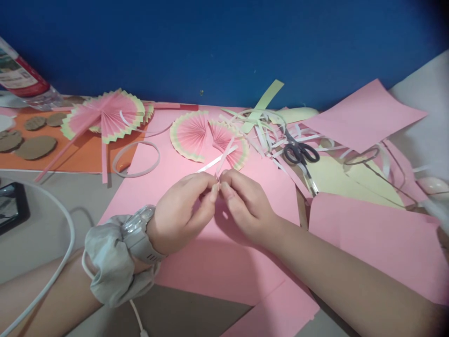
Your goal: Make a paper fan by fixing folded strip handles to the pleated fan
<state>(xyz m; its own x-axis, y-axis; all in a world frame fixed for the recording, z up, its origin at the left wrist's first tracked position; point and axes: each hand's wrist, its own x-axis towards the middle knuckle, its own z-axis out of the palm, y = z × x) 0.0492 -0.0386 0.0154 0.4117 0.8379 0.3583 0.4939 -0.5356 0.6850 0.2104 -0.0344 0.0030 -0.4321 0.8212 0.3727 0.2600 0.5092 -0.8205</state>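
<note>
My left hand (185,206) and my right hand (245,203) meet above a pink sheet (224,276), thumbs and forefingers pinched together. Between the fingertips is a narrow pale pink paper strip (226,157) whose free end slants up and away; the lower end is hidden by my fingers. Just beyond lie two pleated pink paper fans with yellow-green edges: a left fan (189,133) and a right fan (229,135), the strip overlapping the right one. A white paper strip (213,161) lies beside them.
Black-handled scissors (300,152) rest among paper scraps at the right. Further pink sheets (368,112) lie there. On the left are a larger pleated fan (115,114), cardboard discs (37,147), a bottle (24,75), a phone (12,206) and a white cable (72,229). A blue panel (224,47) stands behind.
</note>
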